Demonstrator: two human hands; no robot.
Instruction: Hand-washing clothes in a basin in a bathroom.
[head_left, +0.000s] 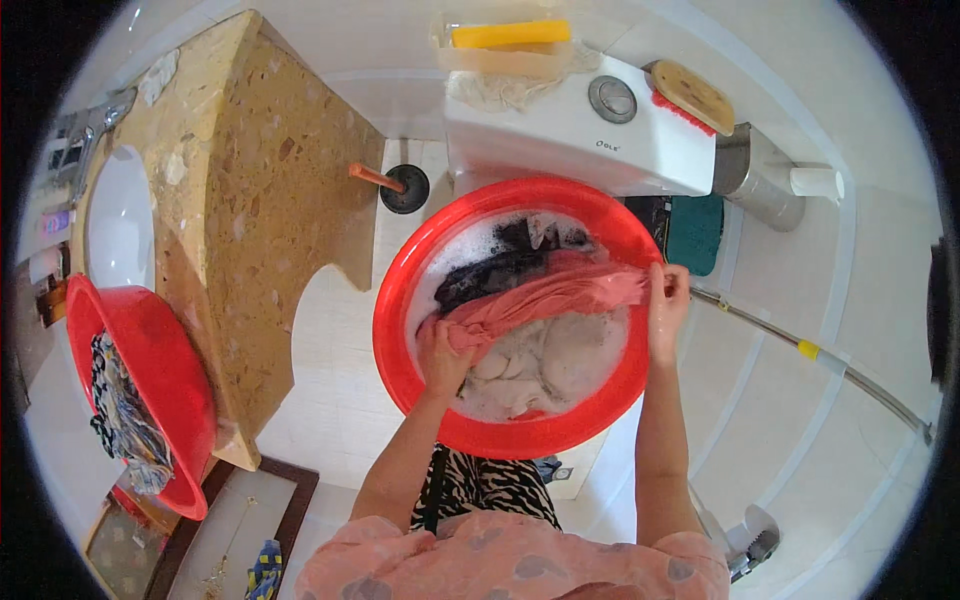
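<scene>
A wide red basin (520, 437) in front of me holds sudsy water and wet clothes. Across its middle stretches a pink garment (550, 292), pulled between my two hands. My left hand (443, 355) grips its left end inside the basin, close to the suds. At the right rim, my right hand (668, 295) is closed on the other end. Behind the pink cloth lies a dark garment (490, 275), partly under foam. Nearer to me, pale cloth (545, 360) soaks in the water.
Beyond the basin stands a white toilet tank (560, 120) with a scrub brush (690, 95) on it. A plunger (404, 190) stands on the floor. At left, a second red basin (160, 350) of clothes sits by the stone counter (270, 150). A metal pole (770, 330) extends rightward.
</scene>
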